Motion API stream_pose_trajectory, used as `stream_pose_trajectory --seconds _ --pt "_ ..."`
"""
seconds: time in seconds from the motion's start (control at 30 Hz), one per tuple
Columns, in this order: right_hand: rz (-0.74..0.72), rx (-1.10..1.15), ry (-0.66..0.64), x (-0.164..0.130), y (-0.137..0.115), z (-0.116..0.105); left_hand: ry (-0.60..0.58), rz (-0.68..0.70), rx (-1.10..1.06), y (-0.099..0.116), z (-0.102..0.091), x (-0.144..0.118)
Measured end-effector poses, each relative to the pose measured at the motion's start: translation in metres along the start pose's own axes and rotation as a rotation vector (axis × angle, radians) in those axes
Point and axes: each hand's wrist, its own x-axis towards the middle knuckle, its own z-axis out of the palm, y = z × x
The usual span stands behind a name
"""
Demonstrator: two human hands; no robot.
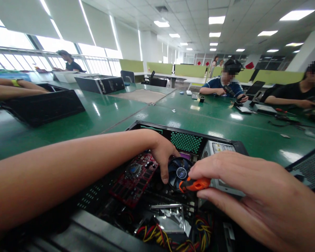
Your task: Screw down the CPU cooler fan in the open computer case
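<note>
The right hand (252, 196) pinches an orange-and-black screwdriver handle (194, 184) over the round blue plastic cooler fan (179, 171) inside the open black metal computer case (189, 140). The left hand (161, 154), fingers bent down, steadies the fan. The tip must sit in a screw.

An open computer case (183, 136) sits on the table (225, 122). Inside, a graphics card (133, 178) lies left of the cooling fan (180, 171); the power supply (220, 148) sits right; cables (157, 234) bunch in front.
</note>
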Motion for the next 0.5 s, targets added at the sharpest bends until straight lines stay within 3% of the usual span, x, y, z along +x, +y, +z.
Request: stream_pose_trajectory --seconds 0.27,0.5 --pt "0.007 0.078 -0.047 -0.0013 -0.0009 -0.0015 -0.013 0.018 -0.026 -0.0014 0.0009 0.0005" --pt "0.096 -0.089 0.020 -0.0057 0.0012 -0.0029 -0.010 -0.015 -0.033 0.0006 0.0015 -0.0027"
